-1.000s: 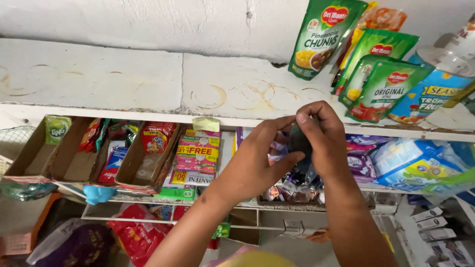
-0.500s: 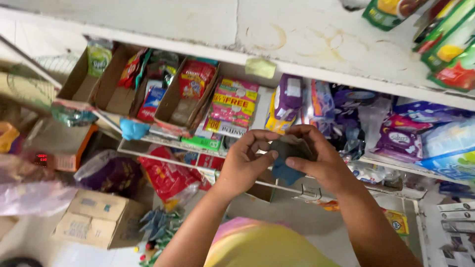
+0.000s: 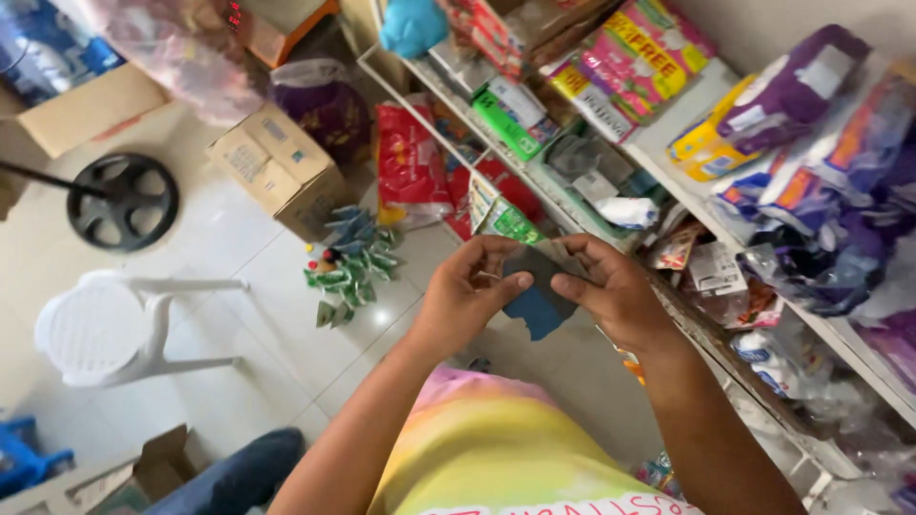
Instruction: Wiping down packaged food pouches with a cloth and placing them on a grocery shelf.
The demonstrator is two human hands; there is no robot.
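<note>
Both hands meet in front of the shelves: left hand and right hand pinch a small dark blue packet between them, grip closed on it from either side. Purple packs crowd the upper shelf; a pink-and-yellow pack beside them. On the floor, a cardboard box, a red bag, a white plastic stool.

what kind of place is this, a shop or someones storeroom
Most likely a small grocery shop. Shelves run along the wall packed with bright packets and purple packs, and a cardboard box of stock sits on the tiled floor.
</note>
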